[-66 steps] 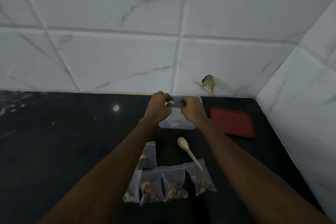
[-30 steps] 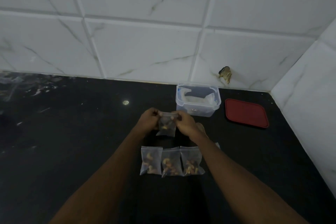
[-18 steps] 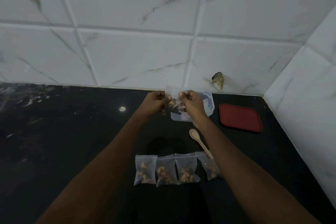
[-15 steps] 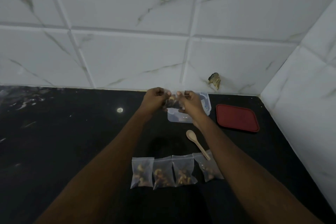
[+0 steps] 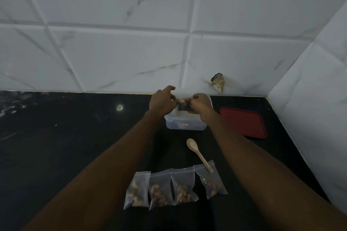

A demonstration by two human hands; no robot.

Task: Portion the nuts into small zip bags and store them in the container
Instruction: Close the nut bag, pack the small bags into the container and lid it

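Observation:
A small clear zip bag of nuts (image 5: 181,104) hangs over the open clear plastic container (image 5: 185,125) near the back wall. My left hand (image 5: 162,101) and my right hand (image 5: 201,103) each pinch one top corner of that bag. The bag sits partly down inside the container mouth. Several more filled zip bags (image 5: 161,189) lie in a row on the black counter close to me, between my forearms. Most of the container's inside is hidden by my hands.
A wooden spoon (image 5: 199,154) lies between the container and the bag row, its handle resting on the rightmost bag. The red lid (image 5: 243,124) lies flat right of the container. White tiled walls (image 5: 112,52) close off the back and right.
Both hands lifted a filled bag from above the row and carried it back to the container, where it now dips into the opening.

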